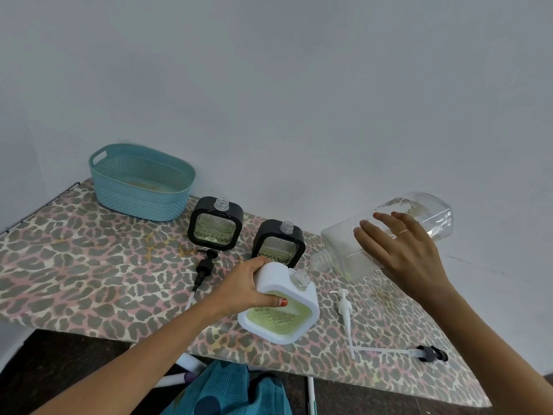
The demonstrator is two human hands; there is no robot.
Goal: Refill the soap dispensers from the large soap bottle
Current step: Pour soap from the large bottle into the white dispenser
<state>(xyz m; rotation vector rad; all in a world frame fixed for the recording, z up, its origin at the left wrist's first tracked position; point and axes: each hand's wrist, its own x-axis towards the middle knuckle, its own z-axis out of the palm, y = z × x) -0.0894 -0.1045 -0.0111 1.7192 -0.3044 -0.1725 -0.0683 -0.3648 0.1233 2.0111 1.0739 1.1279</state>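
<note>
Left hand point(248, 286) grips the tilted white square plastic soap dispenser point(278, 320). Right hand point(401, 253) holds the large clear plastic bottle point(431, 217) tipped, its neck just above the dispenser mouth.

Red-painted nails point(283, 302) on left hand point(248, 283) and right hand point(401, 253), thin gold ring point(403, 232) on the right, teal dark-spotted garment point(230, 390)

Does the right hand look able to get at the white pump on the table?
Probably not yet. The right hand holds the tilted large soap bottle over the white dispenser, so it is occupied. The white pump lies uncovered just below, nothing blocking it.
</note>
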